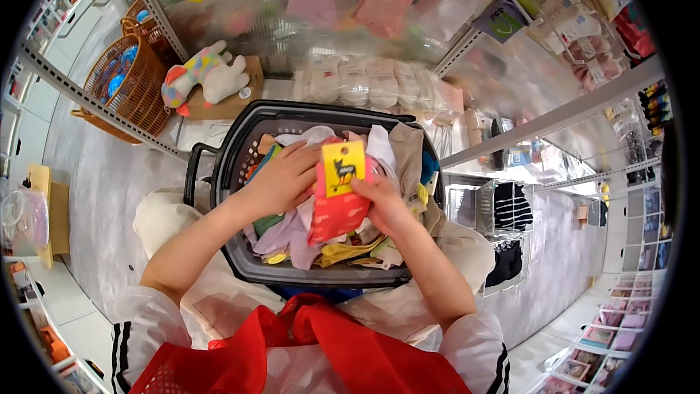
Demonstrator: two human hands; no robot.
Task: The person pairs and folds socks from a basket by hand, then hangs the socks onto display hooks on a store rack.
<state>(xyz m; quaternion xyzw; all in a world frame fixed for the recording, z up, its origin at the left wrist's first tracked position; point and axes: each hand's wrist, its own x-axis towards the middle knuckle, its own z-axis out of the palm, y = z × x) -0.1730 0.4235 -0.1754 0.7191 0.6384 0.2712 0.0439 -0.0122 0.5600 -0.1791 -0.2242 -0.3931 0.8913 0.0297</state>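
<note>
As your right hand [383, 203] held the red socks [337, 217], your left hand [283, 179] had an unclear grip; they seemed light, soft, best pinched at their yellow card [334, 188].

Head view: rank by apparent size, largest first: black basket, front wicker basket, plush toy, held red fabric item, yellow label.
1. Black basket
2. Front wicker basket
3. Plush toy and red fabric item: too close to rank; the item is nearer the camera
4. Yellow label

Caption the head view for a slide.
Right hand holds a yellow-tagged red item over a basket of textiles, left hand beside it.
</note>
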